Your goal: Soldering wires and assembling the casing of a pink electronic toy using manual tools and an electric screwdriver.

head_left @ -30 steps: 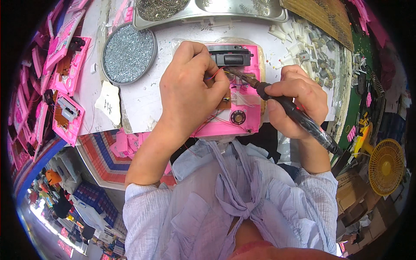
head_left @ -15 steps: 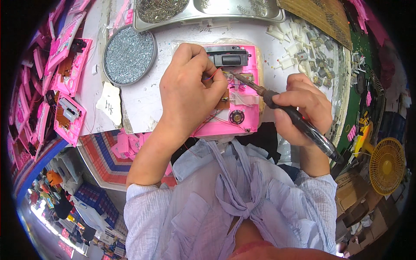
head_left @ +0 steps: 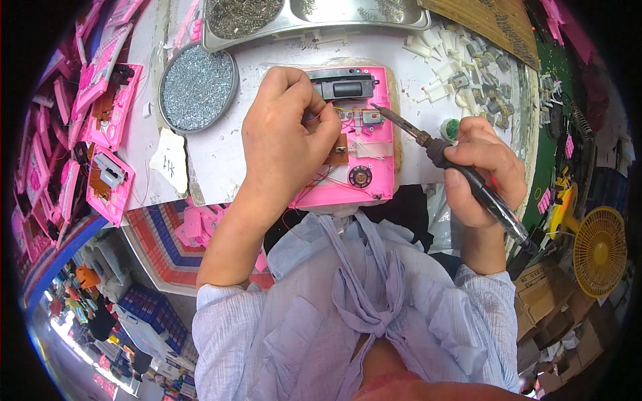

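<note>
A pink plastic casing (head_left: pixel 383 150) lies on the table in front of me, with electronics inside it. It holds a black part (head_left: pixel 348 89) at the far end, a brown circuit board (head_left: pixel 340 140) and a small round speaker (head_left: pixel 360 176). My left hand (head_left: pixel 284 130) is closed over the casing's left side, pinching a thin red wire (head_left: pixel 327 109) between thumb and finger. A soldering iron (head_left: pixel 438 152) is gripped in my right hand (head_left: pixel 491 164). Its tip is near the black part's lower edge, apart from my left fingers; contact cannot be made out.
Far left stands a round dish (head_left: pixel 194 129) of small screws. A metal tray (head_left: pixel 321 30) spans the back. White plastic pieces with grey ends (head_left: pixel 485 73) are scattered right, near a small green-topped reel (head_left: pixel 451 129). Pink casings (head_left: pixel 110 177) pile up at left; a yellow fan (head_left: pixel 600 252) is at right.
My right hand and the soldering iron have moved right, away from my left fingers. The green-topped reel now shows beside my right hand. My left hand keeps its pinch.
</note>
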A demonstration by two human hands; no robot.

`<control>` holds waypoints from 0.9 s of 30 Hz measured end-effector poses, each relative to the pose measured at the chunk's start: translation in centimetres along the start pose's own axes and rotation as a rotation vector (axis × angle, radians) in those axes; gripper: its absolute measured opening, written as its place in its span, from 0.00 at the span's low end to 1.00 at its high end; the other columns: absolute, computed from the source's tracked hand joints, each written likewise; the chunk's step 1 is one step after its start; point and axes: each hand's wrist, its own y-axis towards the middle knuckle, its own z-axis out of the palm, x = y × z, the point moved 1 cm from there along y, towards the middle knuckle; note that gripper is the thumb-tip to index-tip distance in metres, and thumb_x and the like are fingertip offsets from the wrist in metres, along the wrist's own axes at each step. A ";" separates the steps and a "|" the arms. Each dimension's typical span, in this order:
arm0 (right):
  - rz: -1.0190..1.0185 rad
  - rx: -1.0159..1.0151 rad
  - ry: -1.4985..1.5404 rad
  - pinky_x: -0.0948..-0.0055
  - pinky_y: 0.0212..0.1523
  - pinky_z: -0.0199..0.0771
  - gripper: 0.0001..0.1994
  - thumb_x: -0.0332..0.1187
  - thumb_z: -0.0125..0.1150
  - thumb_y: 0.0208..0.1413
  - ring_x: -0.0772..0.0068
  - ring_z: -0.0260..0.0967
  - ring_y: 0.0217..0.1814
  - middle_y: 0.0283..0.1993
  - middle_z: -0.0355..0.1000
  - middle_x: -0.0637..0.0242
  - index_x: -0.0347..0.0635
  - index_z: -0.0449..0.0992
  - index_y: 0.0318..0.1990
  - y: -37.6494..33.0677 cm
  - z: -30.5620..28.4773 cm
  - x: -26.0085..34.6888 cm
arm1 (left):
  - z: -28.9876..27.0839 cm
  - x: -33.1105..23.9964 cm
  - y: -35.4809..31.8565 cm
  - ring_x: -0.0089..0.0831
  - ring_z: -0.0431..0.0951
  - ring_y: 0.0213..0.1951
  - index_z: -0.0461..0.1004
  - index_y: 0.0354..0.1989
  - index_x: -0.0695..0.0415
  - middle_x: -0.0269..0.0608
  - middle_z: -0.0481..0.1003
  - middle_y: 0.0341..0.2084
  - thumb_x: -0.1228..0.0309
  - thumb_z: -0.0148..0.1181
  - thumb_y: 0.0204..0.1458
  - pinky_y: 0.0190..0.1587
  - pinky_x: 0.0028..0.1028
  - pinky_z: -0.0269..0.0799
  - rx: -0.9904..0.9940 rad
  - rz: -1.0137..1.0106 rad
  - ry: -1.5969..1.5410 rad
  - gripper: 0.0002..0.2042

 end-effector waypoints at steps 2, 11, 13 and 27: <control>-0.005 -0.014 -0.004 0.67 0.30 0.68 0.11 0.23 0.68 0.45 0.64 0.65 0.24 0.25 0.73 0.61 0.34 0.78 0.38 0.0 0.0 0.0 | -0.1 -0.1 0.0 0.35 0.78 0.28 0.75 0.26 0.62 0.42 0.73 0.35 0.78 0.69 0.43 0.31 0.32 0.76 0.014 -0.010 0.001 0.07; 0.074 -0.134 -0.004 0.64 0.39 0.70 0.12 0.23 0.66 0.48 0.65 0.68 0.30 0.29 0.74 0.60 0.30 0.77 0.42 -2.1 -2.6 -0.2 | -1.7 -2.9 -1.1 0.38 0.79 0.35 0.79 0.37 0.59 0.43 0.75 0.41 0.76 0.71 0.43 0.38 0.35 0.77 0.295 0.265 0.018 0.12; 0.148 -0.139 0.033 0.65 0.43 0.71 0.13 0.23 0.66 0.49 0.66 0.69 0.34 0.31 0.74 0.59 0.29 0.77 0.44 -2.3 -2.6 0.0 | -0.1 -2.3 -1.2 0.38 0.80 0.38 0.80 0.39 0.58 0.43 0.77 0.43 0.77 0.72 0.45 0.39 0.34 0.77 0.384 0.466 0.101 0.12; 0.199 -0.082 0.007 0.66 0.44 0.78 0.22 0.17 0.70 0.47 0.58 0.78 0.43 0.42 0.78 0.58 0.43 0.79 0.53 -0.4 5.8 -1.1 | 0.8 -0.8 -1.4 0.20 0.77 0.21 0.80 0.33 0.62 0.38 0.80 0.22 0.79 0.72 0.48 0.24 0.24 0.70 0.351 -0.230 -0.411 0.06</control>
